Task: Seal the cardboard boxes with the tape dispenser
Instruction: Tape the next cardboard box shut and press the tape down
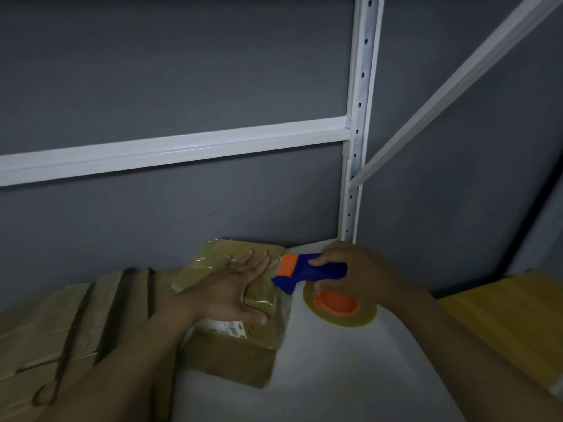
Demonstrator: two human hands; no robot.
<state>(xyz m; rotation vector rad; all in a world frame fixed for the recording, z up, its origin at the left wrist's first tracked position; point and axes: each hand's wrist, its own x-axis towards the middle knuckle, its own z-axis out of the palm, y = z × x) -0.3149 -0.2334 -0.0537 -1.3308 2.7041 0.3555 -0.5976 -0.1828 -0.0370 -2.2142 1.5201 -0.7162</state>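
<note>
The left hand (240, 284) lies flat, fingers spread, on the taped cardboard box (240, 318). Just beyond its fingertips sits the tape dispenser (307, 274) (blue and orange), gripped by the right hand (350, 269).

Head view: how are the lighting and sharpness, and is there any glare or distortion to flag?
Head view: dim and underexposed, colours muted except the blue-and-orange tape dispenser; faint sheen on the taped small box under the left hand, no harsh glare; detail soft throughout the head view, label unreadable; the white shelf post leans, likely wide-angle distortion.
</note>
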